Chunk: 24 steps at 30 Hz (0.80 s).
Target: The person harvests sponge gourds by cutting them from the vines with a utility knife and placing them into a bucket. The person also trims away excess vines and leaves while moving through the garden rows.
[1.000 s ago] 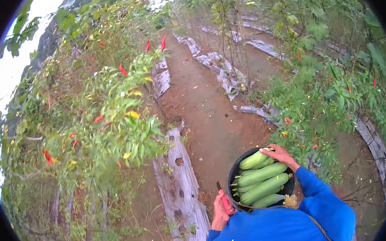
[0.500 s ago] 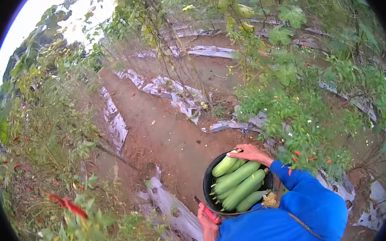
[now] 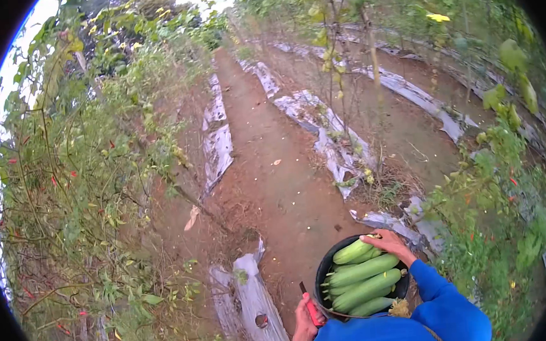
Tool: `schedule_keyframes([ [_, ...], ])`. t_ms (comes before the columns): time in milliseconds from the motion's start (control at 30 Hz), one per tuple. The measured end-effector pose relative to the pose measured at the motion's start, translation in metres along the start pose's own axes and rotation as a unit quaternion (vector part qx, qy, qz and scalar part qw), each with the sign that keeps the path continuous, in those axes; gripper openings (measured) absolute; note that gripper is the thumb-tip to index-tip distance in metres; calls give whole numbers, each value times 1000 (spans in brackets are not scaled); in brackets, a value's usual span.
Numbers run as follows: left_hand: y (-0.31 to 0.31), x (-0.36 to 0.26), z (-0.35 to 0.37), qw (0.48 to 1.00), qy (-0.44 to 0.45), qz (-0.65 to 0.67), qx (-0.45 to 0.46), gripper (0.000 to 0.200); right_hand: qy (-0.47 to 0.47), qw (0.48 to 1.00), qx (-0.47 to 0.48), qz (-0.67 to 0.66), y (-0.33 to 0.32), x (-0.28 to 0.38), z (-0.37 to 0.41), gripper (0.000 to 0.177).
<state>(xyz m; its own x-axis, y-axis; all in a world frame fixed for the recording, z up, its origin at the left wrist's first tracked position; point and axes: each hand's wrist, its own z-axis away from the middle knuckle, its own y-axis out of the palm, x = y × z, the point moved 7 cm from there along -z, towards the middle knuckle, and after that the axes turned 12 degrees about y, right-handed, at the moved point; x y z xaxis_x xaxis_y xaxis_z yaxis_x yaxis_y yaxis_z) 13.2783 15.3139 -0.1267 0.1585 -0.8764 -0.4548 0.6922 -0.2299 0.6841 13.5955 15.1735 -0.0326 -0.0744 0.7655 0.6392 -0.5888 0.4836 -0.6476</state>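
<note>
Bucket [image 3: 321, 273] at lower right: nearly full of gourds [image 3: 364, 279], gripped at rim by right hand [image 3: 389, 241]; knife [image 3: 312, 311] clenched in left hand [image 3: 304, 321].

I can read no text, label, brand, number or sign anywhere in my view. The bucket [image 3: 322, 276], the knife handle [image 3: 313, 313] and my sleeve [image 3: 448, 310] carry no legible marking.
</note>
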Motion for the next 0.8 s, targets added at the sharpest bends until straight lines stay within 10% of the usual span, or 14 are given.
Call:
schedule_keyframes([
  [800, 217, -294, -419, 994, 30, -50, 97, 34, -16, 994, -78, -73, -94, 296, -398, 66],
])
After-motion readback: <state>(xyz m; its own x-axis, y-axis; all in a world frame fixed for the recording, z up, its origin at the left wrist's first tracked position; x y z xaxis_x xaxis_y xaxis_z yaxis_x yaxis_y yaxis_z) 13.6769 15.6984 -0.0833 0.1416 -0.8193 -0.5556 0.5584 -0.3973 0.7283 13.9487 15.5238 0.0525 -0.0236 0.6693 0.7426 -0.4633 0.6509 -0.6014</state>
